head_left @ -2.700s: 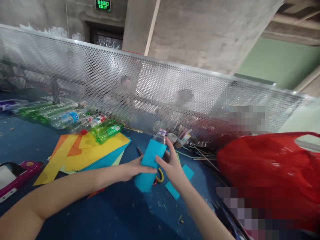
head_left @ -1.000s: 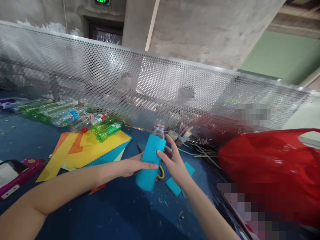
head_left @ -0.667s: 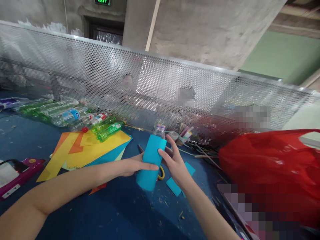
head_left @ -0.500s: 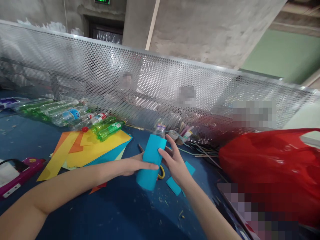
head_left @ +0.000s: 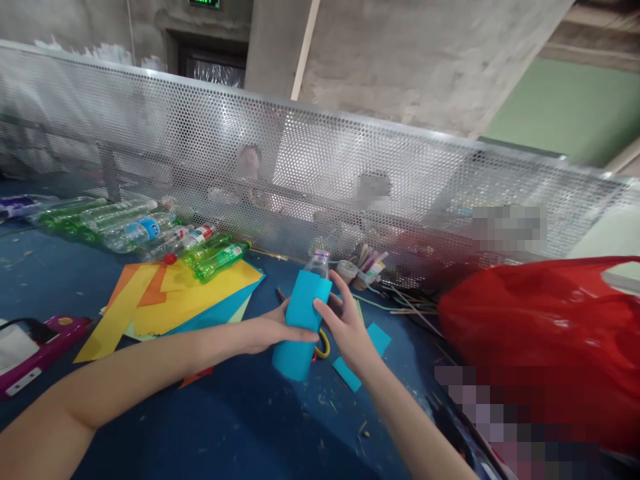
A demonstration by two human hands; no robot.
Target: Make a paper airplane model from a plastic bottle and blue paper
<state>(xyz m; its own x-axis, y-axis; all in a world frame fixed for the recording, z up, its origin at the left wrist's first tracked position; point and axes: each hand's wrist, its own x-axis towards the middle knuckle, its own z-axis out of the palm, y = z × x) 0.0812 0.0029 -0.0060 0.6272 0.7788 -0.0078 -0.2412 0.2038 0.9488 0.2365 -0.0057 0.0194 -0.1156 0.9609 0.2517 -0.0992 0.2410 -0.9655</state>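
Observation:
A clear plastic bottle (head_left: 319,263) wrapped in a sheet of cyan paper (head_left: 299,330) stands tilted over the blue table (head_left: 240,427). My left hand (head_left: 273,328) is closed round the wrapped bottle from the left, thumb across the paper. On the bottle's right side my right hand (head_left: 345,327) presses the paper's edge, its fingers curled on it. Only the bottle's neck and cap show above the paper. Scissors with yellow and red handles (head_left: 320,347) lie just behind the bottle.
Yellow, orange and blue paper sheets (head_left: 175,300) lie at the left, with several empty bottles (head_left: 150,230) behind them. Cyan offcuts (head_left: 357,357), sticks and tape rolls (head_left: 367,273) sit by a perforated metal screen (head_left: 300,180). A red plastic bag (head_left: 540,333) fills the right; a pink device (head_left: 35,347) lies far left.
Both hands have kept hold of the wrapped bottle in nearly the same place. My right fingers have shifted a little on the paper's edge.

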